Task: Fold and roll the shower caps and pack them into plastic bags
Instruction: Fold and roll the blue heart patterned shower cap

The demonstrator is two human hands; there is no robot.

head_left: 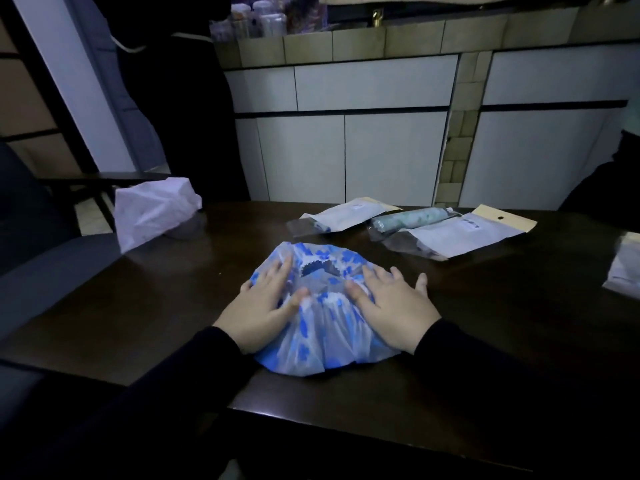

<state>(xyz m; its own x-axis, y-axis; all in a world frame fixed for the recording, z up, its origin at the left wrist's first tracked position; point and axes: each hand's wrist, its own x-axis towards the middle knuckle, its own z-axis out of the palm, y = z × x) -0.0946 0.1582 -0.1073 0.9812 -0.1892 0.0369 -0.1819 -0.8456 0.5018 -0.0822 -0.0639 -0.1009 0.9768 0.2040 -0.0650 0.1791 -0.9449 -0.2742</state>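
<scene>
A translucent shower cap (pixel 322 327) with blue blotches lies spread on the dark wooden table (pixel 485 358), its gathered opening facing up. My left hand (pixel 263 306) presses flat on the cap's left side, fingers straight. My right hand (pixel 391 303) presses flat on its right side, outer fingers reaching onto the table. Beyond the cap lie plastic bags: a small one (pixel 341 214) holding a rolled cap, a clear one with a rolled greenish cap (pixel 410 220), and a larger white one with a yellow header (pixel 460 233).
A crumpled white bag or cap (pixel 154 211) stands at the table's left edge. Another white packet (pixel 625 268) lies at the far right. White cabinets (pixel 363 140) stand behind the table; a dark chair (pixel 86 181) is at the left. The table's near edge runs just below the cap.
</scene>
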